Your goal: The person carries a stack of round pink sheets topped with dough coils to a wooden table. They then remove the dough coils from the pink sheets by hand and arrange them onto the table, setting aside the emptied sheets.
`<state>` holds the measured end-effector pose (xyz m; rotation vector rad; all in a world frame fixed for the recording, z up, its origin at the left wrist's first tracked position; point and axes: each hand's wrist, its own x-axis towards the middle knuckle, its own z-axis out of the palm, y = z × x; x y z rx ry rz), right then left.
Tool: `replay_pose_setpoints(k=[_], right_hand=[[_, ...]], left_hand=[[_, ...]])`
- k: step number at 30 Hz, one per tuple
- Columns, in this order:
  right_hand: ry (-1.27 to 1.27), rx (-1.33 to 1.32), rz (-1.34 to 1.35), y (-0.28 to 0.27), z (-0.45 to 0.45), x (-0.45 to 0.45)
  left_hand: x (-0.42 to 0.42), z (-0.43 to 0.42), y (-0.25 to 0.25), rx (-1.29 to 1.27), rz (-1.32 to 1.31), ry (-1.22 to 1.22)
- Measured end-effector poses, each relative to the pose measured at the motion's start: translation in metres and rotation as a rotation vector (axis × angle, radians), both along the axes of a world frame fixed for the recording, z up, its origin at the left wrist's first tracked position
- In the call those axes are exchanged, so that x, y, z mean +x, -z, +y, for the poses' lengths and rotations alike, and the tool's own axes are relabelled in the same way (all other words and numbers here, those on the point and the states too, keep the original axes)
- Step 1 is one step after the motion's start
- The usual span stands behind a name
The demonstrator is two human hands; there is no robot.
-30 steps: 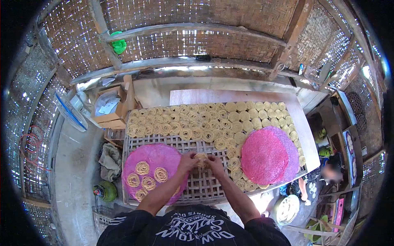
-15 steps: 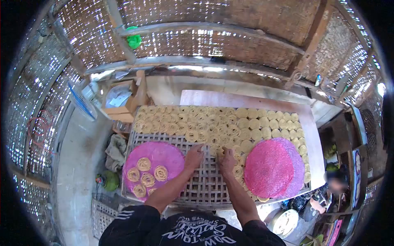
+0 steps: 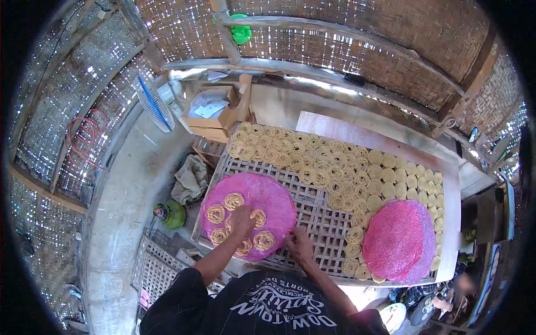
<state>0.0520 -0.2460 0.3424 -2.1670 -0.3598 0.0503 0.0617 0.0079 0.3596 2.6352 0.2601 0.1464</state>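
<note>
On the left part of a woven bamboo rack [image 3: 318,223] lies a round pink sheet [image 3: 273,195] with several noodle coils [image 3: 264,240] on it. My left hand [image 3: 242,221] is over the coils in the middle of this sheet; its fingertips point down and what they touch is hidden. Beside the sheet's right edge is my right hand [image 3: 300,243], fingers bent, above the bare lattice. Rows of pale noodle nests [image 3: 312,159] cover the back and right of the rack. A second pink round [image 3: 393,240] rests on the nests at the right.
A cardboard box [image 3: 209,131] and a fan [image 3: 153,103] stand at the back left. A green gas cylinder [image 3: 173,215] and a crumpled cloth [image 3: 191,178] are left of the rack. Another person [image 3: 444,303] is at the lower right, near a round basin [image 3: 392,317].
My left hand has moved from the lattice to the coils on the left pink sheet. My right hand has drawn back toward the sheet's edge. The view has turned left.
</note>
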Motion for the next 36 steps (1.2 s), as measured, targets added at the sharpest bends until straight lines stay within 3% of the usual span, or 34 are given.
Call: replay_pose_setpoints(k=[4, 7, 10, 13, 14, 16, 18, 19, 21, 24, 28, 31, 34, 36], right_hand=[[-0.013, 0.032, 0.060, -0.002, 0.018, -0.009], [-0.016, 0.127, 0.470, 0.013, 0.031, -0.007], [0.202, 0.808, 1.067, -0.035, 0.034, -0.010], [0.434, 0.825, 0.971, -0.035, 0.014, -0.010], [0.512, 0.791, 0.971, -0.025, 0.002, -0.007], [0.555, 0.782, 0.680, 0.003, -0.034, 0.003], [0.564, 0.755, 0.395, 0.021, -0.066, 0.012], [0.604, 0.600, 0.332, 0.008, -0.074, 0.018], [0.667, 0.289, 0.202, -0.039, -0.087, 0.036], [0.544, 0.054, 0.073, 0.034, -0.129, 0.081], [0.496, -0.233, -0.008, 0.006, -0.139, 0.097], [0.450, -0.246, -0.180, 0.007, -0.150, 0.101], [0.458, -0.349, -0.227, 0.002, -0.155, 0.099], [0.532, -0.367, -0.392, -0.016, -0.150, 0.083]], left_hand=[[0.002, -0.001, 0.005, -0.030, 0.036, 0.042], [-0.013, -0.028, -0.036, -0.338, 0.146, 0.028], [-0.035, -0.066, -0.084, -0.463, 0.228, 0.182], [-0.048, -0.075, -0.057, -0.541, -0.191, 0.702], [-0.049, -0.074, -0.050, -0.489, -0.185, 0.662], [-0.051, -0.065, -0.038, -0.377, -0.177, 0.559], [-0.055, -0.044, -0.013, -0.098, -0.158, 0.523], [-0.055, -0.036, -0.004, 0.043, -0.155, 0.494], [-0.059, -0.023, -0.012, 0.030, -0.127, 0.576], [-0.075, -0.033, -0.002, 0.045, -0.144, 0.507], [-0.075, -0.042, 0.017, 0.137, -0.136, 0.372], [-0.074, -0.044, 0.014, -0.012, -0.128, 0.353], [-0.079, -0.042, 0.014, 0.004, -0.217, 0.367], [-0.087, -0.048, -0.005, -0.109, -0.086, 0.296]])
